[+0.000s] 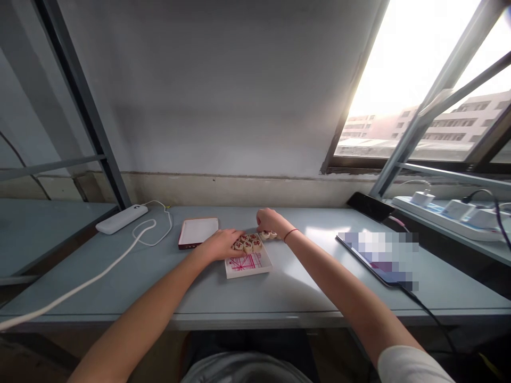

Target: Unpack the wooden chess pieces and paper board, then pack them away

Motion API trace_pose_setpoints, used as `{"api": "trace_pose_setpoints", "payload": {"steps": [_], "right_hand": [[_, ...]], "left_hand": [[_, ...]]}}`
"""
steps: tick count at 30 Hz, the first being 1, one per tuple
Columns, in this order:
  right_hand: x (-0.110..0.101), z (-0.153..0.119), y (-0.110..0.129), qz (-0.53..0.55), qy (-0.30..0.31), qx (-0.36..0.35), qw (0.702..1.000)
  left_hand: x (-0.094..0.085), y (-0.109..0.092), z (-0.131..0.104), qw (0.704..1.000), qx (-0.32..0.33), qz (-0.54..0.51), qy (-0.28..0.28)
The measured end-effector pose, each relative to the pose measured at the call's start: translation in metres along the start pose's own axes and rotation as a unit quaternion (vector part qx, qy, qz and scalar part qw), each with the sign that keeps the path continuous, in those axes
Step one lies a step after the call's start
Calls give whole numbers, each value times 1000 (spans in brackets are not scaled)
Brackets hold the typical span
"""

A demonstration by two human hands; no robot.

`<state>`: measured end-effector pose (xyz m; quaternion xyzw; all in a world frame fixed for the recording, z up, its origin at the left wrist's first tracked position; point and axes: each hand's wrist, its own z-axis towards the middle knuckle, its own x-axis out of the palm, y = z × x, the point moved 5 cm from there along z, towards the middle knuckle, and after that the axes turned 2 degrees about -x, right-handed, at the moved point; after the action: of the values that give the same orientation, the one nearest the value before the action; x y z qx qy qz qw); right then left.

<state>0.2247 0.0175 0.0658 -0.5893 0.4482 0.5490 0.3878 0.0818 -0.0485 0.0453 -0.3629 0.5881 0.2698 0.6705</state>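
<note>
A shallow white box (249, 273) with pink lines printed on its floor stands at the middle of the desk. Round Chinese chess pieces (248, 246) with red and dark characters fill its far part. My left hand (223, 243) cups these pieces from the left, thumb on the near side and fingers on the far side. Just past the box's far right corner, more Chinese chess pieces (267, 234) lie below my right hand (272, 219). Its fingers are curled down, and their tips and anything in them are hidden.
A box lid (199, 232), white inside, lies left of my left hand. Further left are a white power strip (122, 219) and its cable (96, 276). A tablet (371, 258) with a black cable lies at the right, near a dark phone-like slab (369, 206).
</note>
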Motion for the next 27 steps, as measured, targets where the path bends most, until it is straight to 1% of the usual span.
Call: {"api": "trace_pose_setpoints", "payload": {"steps": [3, 5, 7, 9, 11, 13, 15, 18, 20, 21, 22, 24, 26, 27], "right_hand": [[-3, -1, 2, -2, -33, -17, 999], [-7, -9, 8, 10, -86, -46, 995], [-10, -22, 14, 55, -150, -86, 983], [-9, -38, 19, 146, -194, -124, 962], [-4, -50, 22, 265, -192, -148, 933], [2, -56, 24, 376, -172, -158, 897], [6, -57, 23, 453, -157, -154, 864], [7, -54, 18, 513, -146, -142, 834], [7, -52, 12, 538, -136, -125, 822], [6, -52, 9, 548, -133, -114, 818], [6, -52, 6, 556, -130, -105, 814], [6, -53, 2, 568, -120, -92, 809], [7, -54, 1, 565, -107, -90, 813], [8, -54, 2, 555, -102, -96, 820]], "left_hand": [[0, 1, 0, 1000, -2, -4, -1], [1, 3, 0, 1000, -7, -14, 0], [0, 5, 1, 999, -16, -29, -15], [-4, 6, 1, 996, -20, -57, -58], [-10, 3, 0, 987, -6, -106, -117], [-16, -2, -1, 974, 24, -158, -163], [-22, -8, -3, 963, 41, -188, -188], [-30, -12, -5, 960, 22, -197, -197], [-35, -12, -8, 964, 1, -192, -186], [-37, -12, -9, 967, -2, -189, -171], [-38, -12, -10, 971, 0, -189, -146], [-34, -14, -11, 978, 17, -193, -76], [-28, -18, -12, 981, 34, -191, -12], [-26, -21, -13, 982, 43, -182, 7]]}}
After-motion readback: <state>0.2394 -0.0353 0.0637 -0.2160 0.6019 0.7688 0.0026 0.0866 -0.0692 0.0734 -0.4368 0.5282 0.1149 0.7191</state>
